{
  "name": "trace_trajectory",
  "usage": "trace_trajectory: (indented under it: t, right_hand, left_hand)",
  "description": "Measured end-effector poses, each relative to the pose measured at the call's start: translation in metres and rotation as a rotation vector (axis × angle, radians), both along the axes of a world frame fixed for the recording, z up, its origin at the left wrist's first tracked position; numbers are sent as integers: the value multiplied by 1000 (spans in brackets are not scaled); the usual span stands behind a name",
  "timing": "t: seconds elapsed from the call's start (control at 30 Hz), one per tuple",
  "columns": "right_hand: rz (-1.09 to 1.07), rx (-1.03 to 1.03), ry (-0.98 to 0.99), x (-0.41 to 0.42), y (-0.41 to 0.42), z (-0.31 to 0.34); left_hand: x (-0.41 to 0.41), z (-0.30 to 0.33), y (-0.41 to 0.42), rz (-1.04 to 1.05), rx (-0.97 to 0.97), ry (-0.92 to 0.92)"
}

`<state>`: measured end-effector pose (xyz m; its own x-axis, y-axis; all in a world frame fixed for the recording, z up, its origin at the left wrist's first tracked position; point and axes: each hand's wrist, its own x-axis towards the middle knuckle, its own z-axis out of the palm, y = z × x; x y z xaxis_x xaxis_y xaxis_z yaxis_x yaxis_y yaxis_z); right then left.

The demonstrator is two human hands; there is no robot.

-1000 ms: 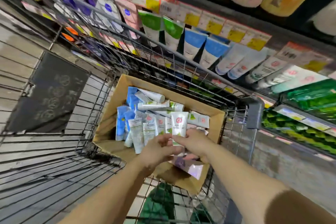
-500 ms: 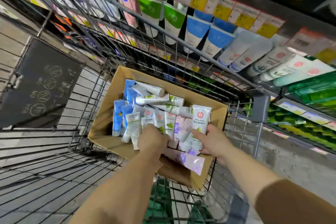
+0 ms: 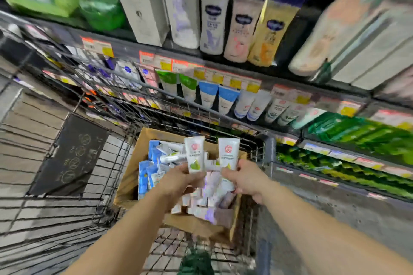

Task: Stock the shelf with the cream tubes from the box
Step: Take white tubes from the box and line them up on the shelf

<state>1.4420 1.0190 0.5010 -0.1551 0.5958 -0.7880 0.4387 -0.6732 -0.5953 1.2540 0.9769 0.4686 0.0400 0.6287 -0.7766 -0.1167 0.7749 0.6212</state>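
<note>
Wire cart (image 3: 116,87) carried an open cardboard box (image 3: 131,176) w/ cream tubes (image 3: 156,163) piled inside. Behind it, shelf (image 3: 223,67) w/ price tags on its edge held tall bottles (image 3: 212,20) upright; shelf below (image 3: 288,131) had tubes (image 3: 228,98) standing cap-down, green packs (image 3: 357,131) to the right.

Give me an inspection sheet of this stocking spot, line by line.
Surface: wire cart holding an open cardboard box.
Job's things: tubes heaped in the box; one white tube raised in the left hand, another white tube in the right.
Clutter: dark placard on the cart's side.
Hands: left hand and right hand each grip a tube by its lower end.
Cables: nothing seen.
Surroundings: shelf of standing tubes behind the cart, bottles above.
</note>
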Motion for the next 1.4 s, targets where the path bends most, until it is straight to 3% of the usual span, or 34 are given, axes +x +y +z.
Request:
trace_trajectory:
  t: [0.27,0.43,0.63,0.8,1.1,1.4]
  right_hand:
    - [-113,246,82,137,14,116]
    - [-269,454,142,292,-12,183]
    - [-454,639,179,490,-78,248]
    - [-572,783,155,605,-122,295]
    - [-625,933,18,726,-136,318]
    - [-612,952,-181,837,-67,332]
  left_hand:
    - [130,141,50,-156,380,-87]
    - [283,213,40,-193,493,-247]
    - [480,272,3,-319,623,-220]
    - [596,321,-11,-436,757,-257]
    - [714,375,27,-551,905,-221]
    - [831,403,121,-588,1125,42]
